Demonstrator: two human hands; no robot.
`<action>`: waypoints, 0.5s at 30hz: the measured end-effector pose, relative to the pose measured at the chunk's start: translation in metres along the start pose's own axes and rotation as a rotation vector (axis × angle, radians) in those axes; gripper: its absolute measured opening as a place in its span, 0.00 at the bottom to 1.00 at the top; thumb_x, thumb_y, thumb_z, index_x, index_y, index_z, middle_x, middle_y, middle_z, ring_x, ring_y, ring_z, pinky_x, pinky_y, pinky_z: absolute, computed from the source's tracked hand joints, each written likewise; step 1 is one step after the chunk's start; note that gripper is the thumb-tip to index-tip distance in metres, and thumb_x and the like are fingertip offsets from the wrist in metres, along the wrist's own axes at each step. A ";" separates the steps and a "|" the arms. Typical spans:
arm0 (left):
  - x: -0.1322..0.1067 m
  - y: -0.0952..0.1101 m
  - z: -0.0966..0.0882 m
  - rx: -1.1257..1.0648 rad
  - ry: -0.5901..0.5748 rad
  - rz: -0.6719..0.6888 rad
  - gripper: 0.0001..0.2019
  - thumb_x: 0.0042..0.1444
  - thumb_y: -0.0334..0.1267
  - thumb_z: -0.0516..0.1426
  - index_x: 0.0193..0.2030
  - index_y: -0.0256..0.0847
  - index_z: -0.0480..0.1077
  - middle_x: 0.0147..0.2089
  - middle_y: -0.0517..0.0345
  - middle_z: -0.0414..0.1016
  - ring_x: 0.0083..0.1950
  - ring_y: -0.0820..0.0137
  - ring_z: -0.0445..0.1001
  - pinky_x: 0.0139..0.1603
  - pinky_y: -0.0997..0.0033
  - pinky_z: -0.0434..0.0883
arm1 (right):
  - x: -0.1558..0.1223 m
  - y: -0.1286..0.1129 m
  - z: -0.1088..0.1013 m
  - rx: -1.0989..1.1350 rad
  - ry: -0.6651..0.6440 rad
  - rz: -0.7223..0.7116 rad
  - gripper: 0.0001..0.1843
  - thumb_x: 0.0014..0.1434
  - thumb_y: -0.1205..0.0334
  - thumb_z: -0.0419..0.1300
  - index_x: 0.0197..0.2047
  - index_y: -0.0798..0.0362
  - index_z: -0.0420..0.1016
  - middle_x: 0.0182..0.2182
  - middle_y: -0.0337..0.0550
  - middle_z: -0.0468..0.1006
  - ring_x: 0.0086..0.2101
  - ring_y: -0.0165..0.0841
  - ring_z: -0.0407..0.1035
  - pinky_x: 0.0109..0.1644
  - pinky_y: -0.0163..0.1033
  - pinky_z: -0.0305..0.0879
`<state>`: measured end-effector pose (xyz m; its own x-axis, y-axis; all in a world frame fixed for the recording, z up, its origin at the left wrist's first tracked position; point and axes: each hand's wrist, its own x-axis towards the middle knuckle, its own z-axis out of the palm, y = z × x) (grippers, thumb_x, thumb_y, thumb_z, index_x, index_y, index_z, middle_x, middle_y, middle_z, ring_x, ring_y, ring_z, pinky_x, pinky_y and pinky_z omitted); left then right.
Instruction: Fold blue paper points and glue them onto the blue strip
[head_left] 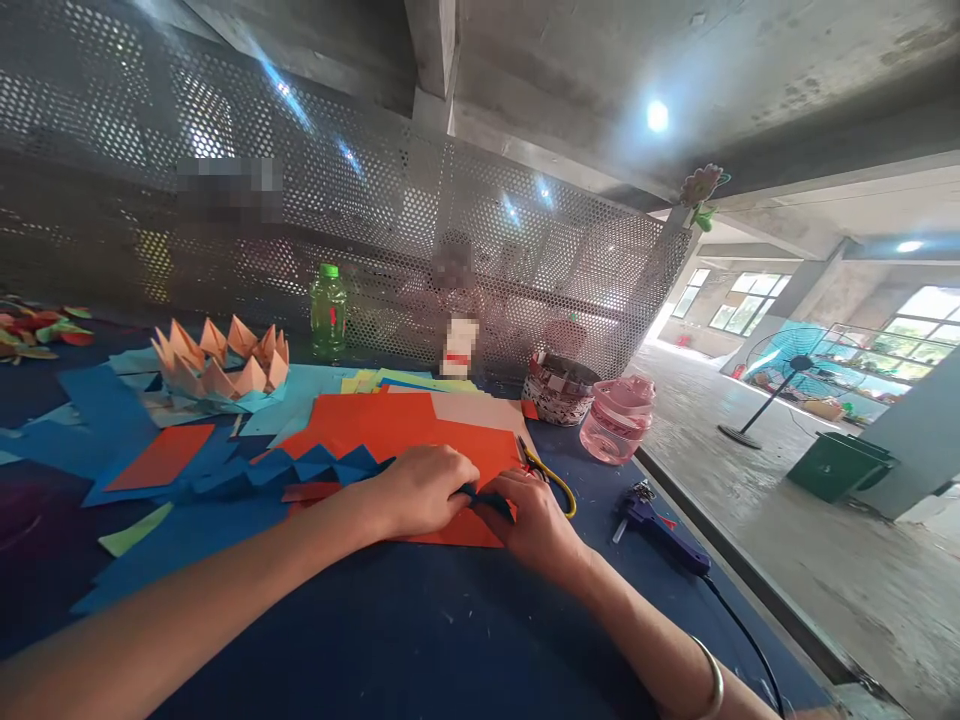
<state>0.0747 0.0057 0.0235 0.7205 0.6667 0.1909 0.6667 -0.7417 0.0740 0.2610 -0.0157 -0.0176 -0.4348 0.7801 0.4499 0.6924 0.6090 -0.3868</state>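
Note:
In the head view, a blue folded paper strip (pixel 319 465) with zigzag peaks runs in from the left over the orange paper sheets (pixel 375 420). Its dark end lies between my hands. My left hand (pixel 433 488) is closed on the strip, fingers curled over it. Close beside it, my right hand (pixel 536 518) pinches the strip's end between thumb and fingers. Part of the strip is hidden under my left hand. Scissors (pixel 562 485) with yellow handles lie just beyond my right hand.
A purple glue gun (pixel 664 530) with a cord lies at right, near the table edge. Behind it stand a pink bottle (pixel 616 425) and a patterned round container (pixel 559 393). An orange folded-paper ring (pixel 221 370), blue sheets (pixel 150 550) and a green bottle (pixel 328 315) occupy the left and back.

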 end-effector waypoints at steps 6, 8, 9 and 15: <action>0.000 0.006 0.002 0.051 0.004 -0.023 0.07 0.52 0.33 0.53 0.32 0.42 0.72 0.35 0.53 0.79 0.39 0.59 0.76 0.35 0.65 0.67 | -0.001 0.001 0.004 0.022 0.016 -0.003 0.05 0.57 0.61 0.61 0.37 0.52 0.75 0.32 0.43 0.77 0.35 0.33 0.70 0.39 0.36 0.62; 0.000 0.008 0.001 0.051 0.001 -0.037 0.06 0.52 0.33 0.53 0.32 0.42 0.72 0.35 0.53 0.79 0.39 0.59 0.75 0.35 0.64 0.67 | -0.001 0.001 0.004 0.026 0.016 -0.004 0.05 0.57 0.60 0.61 0.37 0.52 0.75 0.31 0.42 0.77 0.33 0.33 0.70 0.38 0.36 0.62; 0.000 0.009 0.001 0.050 0.001 -0.044 0.06 0.51 0.33 0.53 0.32 0.42 0.72 0.35 0.52 0.79 0.39 0.59 0.75 0.36 0.64 0.67 | -0.001 0.001 0.004 0.028 0.012 -0.003 0.05 0.57 0.60 0.62 0.36 0.51 0.75 0.30 0.42 0.77 0.33 0.33 0.70 0.37 0.36 0.62; 0.000 0.016 0.002 0.053 0.005 -0.050 0.07 0.50 0.33 0.53 0.32 0.41 0.72 0.34 0.52 0.78 0.40 0.59 0.75 0.40 0.62 0.68 | -0.002 0.001 0.001 0.051 -0.015 0.020 0.01 0.56 0.64 0.62 0.33 0.52 0.75 0.29 0.42 0.78 0.31 0.33 0.70 0.36 0.36 0.62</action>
<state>0.0858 -0.0055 0.0229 0.6855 0.7020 0.1932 0.7108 -0.7027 0.0314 0.2619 -0.0166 -0.0193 -0.4303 0.7940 0.4295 0.6712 0.5995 -0.4359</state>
